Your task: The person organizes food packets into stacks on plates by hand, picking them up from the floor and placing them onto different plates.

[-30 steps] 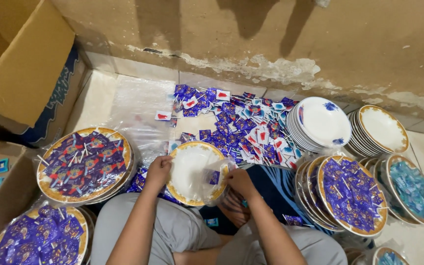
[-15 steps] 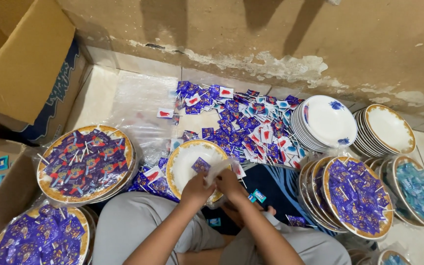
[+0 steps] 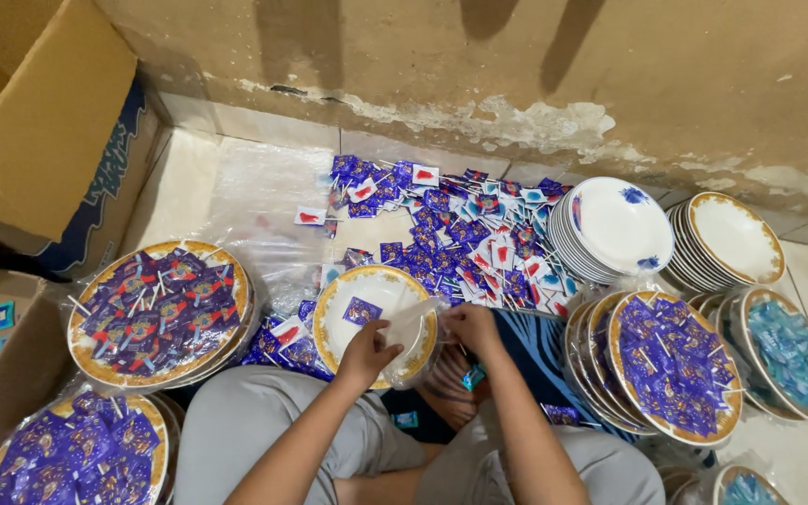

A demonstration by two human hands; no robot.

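Where both gripped the plate point(image 3: 376, 299) earlier, each hand now seemingly tugs plastic point(image 3: 413, 327).

Free room is scarce. Bare floor point(image 3: 189, 187) lies open only at the upper left, between the cardboard box point(image 3: 39, 140) and the loose heap of purple sachets point(image 3: 451, 234) spread before the wall point(image 3: 516, 75). Left approach is blocked by two filled plates point(image 3: 156, 313), wrapped in plastic. Right approach is blocked by stacked white plates point(image 3: 614, 229), gold-rimmed plates point(image 3: 731, 238) and further filled plates point(image 3: 670, 374). The hands point(image 3: 367, 351) work in the narrow gap over the gold-rimmed plate point(image 3: 339, 332), hemmed below by the person's knees point(image 3: 236, 421).
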